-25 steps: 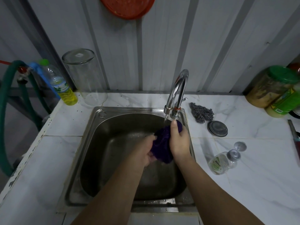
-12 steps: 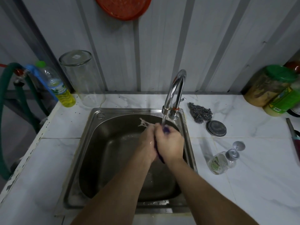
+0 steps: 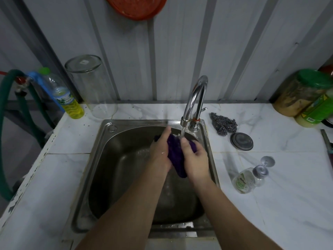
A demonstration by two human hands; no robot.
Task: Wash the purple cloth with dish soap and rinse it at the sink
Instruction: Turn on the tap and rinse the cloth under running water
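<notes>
The purple cloth (image 3: pixel 175 152) is bunched between both hands over the steel sink (image 3: pixel 100 159). My left hand (image 3: pixel 160 152) grips its left side and my right hand (image 3: pixel 195 159) grips its right side, thumb on top. Water runs from the chrome faucet (image 3: pixel 195 98) onto the cloth's top edge. A clear dish soap bottle (image 3: pixel 247 179) lies on its side on the counter to the right of the sink.
A steel scourer (image 3: pixel 223 123) and a round metal lid (image 3: pixel 241 141) lie right of the faucet. A tall glass (image 3: pixel 91 87) and a bottle of yellow liquid (image 3: pixel 69 100) stand at back left. Green-lidded jars (image 3: pixel 304 92) stand at back right; a green hose (image 3: pixel 10 123) hangs at left.
My hands have opened apart from the tight clasp of half a second ago, so more of the purple cloth shows between them. It stays under the running water.
</notes>
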